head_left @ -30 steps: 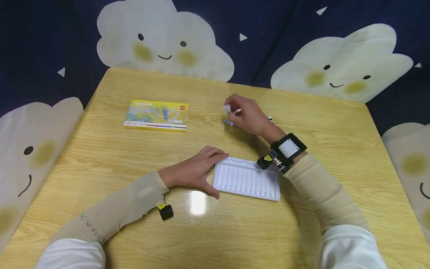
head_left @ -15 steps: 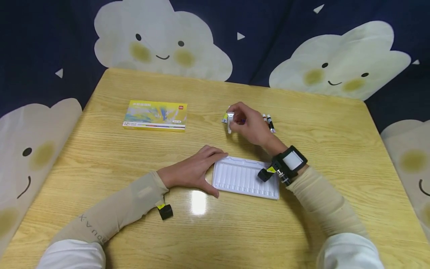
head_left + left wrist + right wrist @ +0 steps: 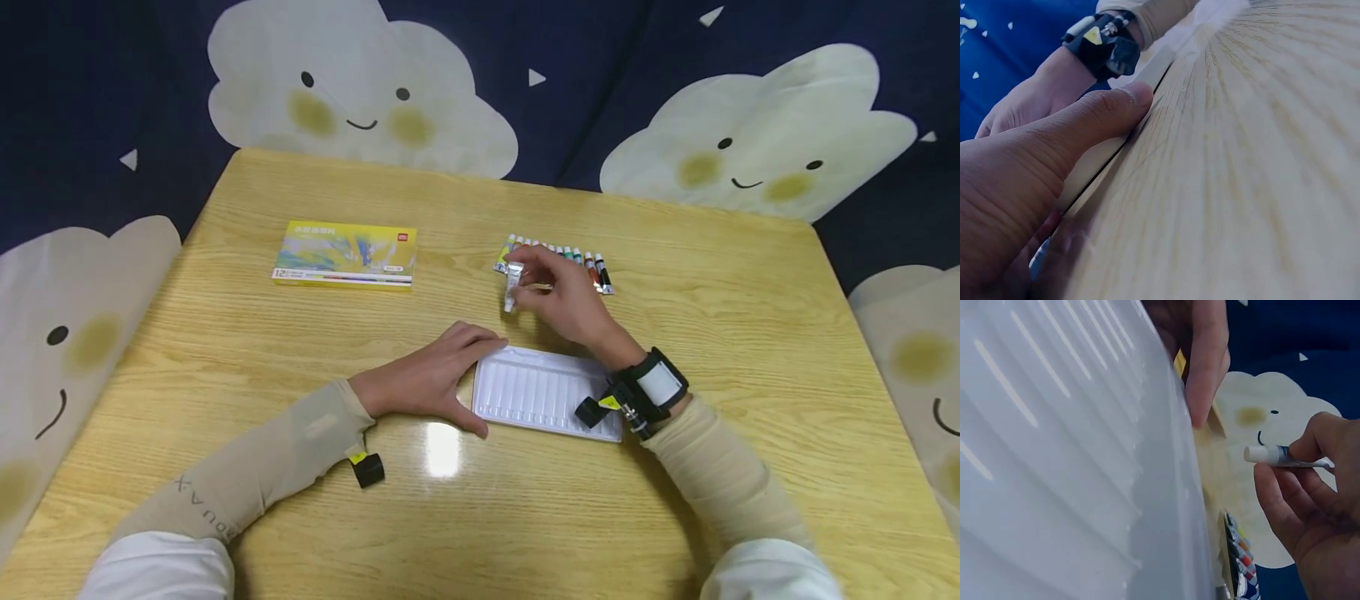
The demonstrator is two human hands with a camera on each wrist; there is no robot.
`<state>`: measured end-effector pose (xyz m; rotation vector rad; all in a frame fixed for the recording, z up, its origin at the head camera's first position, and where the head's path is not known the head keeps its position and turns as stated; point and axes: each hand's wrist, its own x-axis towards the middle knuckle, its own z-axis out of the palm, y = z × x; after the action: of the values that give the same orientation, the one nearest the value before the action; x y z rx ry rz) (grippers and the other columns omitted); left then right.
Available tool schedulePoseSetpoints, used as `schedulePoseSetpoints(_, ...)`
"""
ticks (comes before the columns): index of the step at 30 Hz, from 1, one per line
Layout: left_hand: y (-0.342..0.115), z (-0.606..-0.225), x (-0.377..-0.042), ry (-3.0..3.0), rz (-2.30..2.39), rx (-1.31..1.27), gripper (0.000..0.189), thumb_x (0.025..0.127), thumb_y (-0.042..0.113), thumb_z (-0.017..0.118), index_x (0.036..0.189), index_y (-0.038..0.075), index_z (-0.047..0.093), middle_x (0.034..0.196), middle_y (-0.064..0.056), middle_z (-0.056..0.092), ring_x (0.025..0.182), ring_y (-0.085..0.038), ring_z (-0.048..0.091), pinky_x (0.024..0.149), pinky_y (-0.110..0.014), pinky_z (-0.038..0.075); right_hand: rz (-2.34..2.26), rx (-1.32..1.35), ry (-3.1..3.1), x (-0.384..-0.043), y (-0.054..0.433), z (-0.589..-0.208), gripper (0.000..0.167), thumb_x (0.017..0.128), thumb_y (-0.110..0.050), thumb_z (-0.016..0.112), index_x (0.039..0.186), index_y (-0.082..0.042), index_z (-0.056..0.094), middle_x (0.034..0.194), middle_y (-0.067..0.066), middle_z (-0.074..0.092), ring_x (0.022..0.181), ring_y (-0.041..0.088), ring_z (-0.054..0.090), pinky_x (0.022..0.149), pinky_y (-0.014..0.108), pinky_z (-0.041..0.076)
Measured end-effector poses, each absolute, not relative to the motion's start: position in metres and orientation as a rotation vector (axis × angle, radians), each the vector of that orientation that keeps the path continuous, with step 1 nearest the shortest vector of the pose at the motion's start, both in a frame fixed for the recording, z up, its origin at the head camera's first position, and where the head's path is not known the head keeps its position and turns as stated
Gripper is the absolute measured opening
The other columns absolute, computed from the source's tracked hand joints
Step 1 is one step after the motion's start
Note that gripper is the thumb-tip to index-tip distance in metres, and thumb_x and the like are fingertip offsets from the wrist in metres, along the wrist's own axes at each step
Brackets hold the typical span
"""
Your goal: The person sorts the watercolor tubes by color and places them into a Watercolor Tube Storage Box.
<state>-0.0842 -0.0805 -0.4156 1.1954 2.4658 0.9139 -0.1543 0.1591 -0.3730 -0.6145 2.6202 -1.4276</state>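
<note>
Right hand (image 3: 566,300) pinching a white-capped tube (image 3: 513,286), tube row (image 3: 577,257) just behind; left hand (image 3: 427,371) gripping tray (image 3: 525,392) at left end, box (image 3: 345,254) on bench (image 3: 300,333)

The head view looks down; the nearer wrist views share the tray (image 3: 525,392).

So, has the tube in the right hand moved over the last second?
Yes. In the head view, measured against the yellow box, the tube has moved down the picture, nearer the white tray.
</note>
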Motion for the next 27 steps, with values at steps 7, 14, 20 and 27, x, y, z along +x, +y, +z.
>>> schedulePoseSetpoints(7, -0.081, -0.413, -0.084, 2.475, 0.903, 1.209, 0.119, 0.066, 0.062, 0.091, 0.158, 0.005, 0.041, 0.154, -0.009, 0.045, 0.141, -0.025, 0.04, 0.119, -0.041, 0.042, -1.593, -0.621, 2.539, -0.139, 0.161, -0.371, 0.048, 0.093, 0.001, 0.069, 0.139, -0.009, 0.061, 0.119, 0.015, 0.067, 0.097, 0.016, 0.071, 0.086, 0.023, 0.058)
schedulePoseSetpoints(14, -0.08, -0.413, -0.084, 2.471, 0.911, 1.203, 0.118, 0.067, 0.061, 0.091, 0.158, 0.005, 0.04, 0.155, -0.01, 0.044, 0.141, -0.025, 0.039, 0.119, -0.042, 0.041, -1.61, -0.585, 2.507, -0.121, 0.165, -0.37, 0.042, 0.093, 0.002, 0.07, 0.134, -0.002, 0.06, 0.107, 0.017, 0.063, 0.092, 0.007, 0.07, 0.08, 0.021, 0.058)
schedulePoseSetpoints(20, -0.079, -0.413, -0.084, 2.476, 0.923, 1.175, 0.118, 0.067, 0.061, 0.091, 0.158, 0.006, 0.039, 0.154, -0.009, 0.044, 0.14, -0.025, 0.04, 0.119, -0.042, 0.042, -1.624, -0.559, 2.44, -0.107, 0.167, -0.372, 0.043, 0.09, 0.005, 0.072, 0.132, 0.003, 0.06, 0.105, 0.018, 0.065, 0.088, 0.0, 0.071, 0.078, 0.024, 0.06)
schedulePoseSetpoints(27, -0.078, -0.412, -0.084, 2.473, 0.915, 1.164, 0.119, 0.068, 0.062, 0.09, 0.159, 0.005, 0.038, 0.155, -0.01, 0.043, 0.141, -0.025, 0.039, 0.12, -0.043, 0.041, -1.659, -0.551, 2.358, -0.094, 0.165, -0.377, 0.042, 0.091, 0.008, 0.07, 0.131, 0.005, 0.059, 0.105, 0.022, 0.066, 0.086, 0.005, 0.073, 0.076, 0.03, 0.064)
